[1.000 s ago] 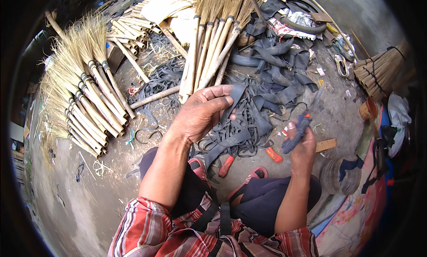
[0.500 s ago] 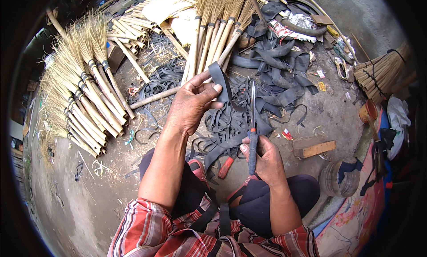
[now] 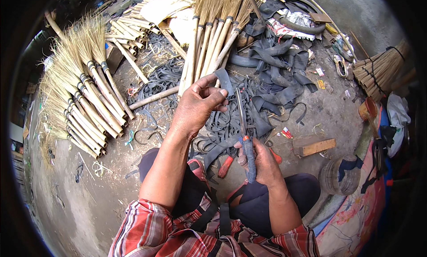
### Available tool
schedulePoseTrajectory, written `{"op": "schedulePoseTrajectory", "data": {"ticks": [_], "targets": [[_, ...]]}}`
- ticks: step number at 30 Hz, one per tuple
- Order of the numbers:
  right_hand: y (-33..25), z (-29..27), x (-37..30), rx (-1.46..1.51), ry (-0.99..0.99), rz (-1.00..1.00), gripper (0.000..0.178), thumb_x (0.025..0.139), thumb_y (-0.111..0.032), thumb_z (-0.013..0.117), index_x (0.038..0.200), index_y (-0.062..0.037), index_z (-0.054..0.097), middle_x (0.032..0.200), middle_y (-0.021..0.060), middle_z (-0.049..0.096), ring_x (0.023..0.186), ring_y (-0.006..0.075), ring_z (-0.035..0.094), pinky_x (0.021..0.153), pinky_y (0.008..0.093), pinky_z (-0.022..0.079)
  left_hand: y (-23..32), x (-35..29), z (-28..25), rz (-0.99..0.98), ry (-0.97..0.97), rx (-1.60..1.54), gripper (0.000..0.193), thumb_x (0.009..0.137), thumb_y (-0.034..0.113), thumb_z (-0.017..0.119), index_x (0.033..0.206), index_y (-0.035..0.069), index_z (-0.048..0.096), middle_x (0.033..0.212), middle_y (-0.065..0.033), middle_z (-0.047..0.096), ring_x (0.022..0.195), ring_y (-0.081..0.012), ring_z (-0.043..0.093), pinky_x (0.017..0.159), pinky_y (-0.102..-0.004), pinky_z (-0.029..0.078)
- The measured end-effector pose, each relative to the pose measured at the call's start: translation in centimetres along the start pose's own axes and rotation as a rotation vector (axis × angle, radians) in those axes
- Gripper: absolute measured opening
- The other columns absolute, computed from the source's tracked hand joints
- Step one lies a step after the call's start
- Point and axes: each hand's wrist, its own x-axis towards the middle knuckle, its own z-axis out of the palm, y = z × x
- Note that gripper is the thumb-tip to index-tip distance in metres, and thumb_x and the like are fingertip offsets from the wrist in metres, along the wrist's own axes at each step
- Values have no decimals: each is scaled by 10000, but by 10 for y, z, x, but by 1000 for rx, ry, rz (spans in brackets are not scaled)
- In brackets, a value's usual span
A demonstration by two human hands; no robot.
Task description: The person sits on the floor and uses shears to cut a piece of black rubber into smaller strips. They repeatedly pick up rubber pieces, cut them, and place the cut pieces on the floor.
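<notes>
The concrete floor carries a row of brooms at left and a tangled heap of dark bands ahead. From my remote post I record the following: the left hand pinches 1 grey strip, raised above the heap; the right hand is closed round the handle of 1 long-bladed tool, its tip just beside the strip. Contact I cannot confirm. I judge the step as aligning blade with strip; the next move calls for a steady strip and clear fingers.
</notes>
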Motion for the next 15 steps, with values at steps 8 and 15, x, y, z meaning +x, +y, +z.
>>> {"op": "schedulePoseTrajectory", "data": {"ticks": [8, 15], "targets": [[4, 2, 2, 116, -32, -29, 366, 950, -95, 733, 1272, 18, 599, 967, 42, 637, 809, 79, 596, 686, 219, 470, -7, 2, -2, -11, -63, 14, 714, 949, 86, 769, 1541, -91, 412, 955, -76, 709, 834, -142, 688, 714, -281, 598], [0, 1, -1, 190, -60, -125, 339, 998, -128, 682, 1293, 11, 591, 904, -15, 568, 760, 47, 522, 669, 204, 434, -14, -5, 8, -49, -153, 146, 761, 940, 55, 772, 1563, -106, 365, 892, -54, 685, 778, -111, 660, 706, -274, 585]]}}
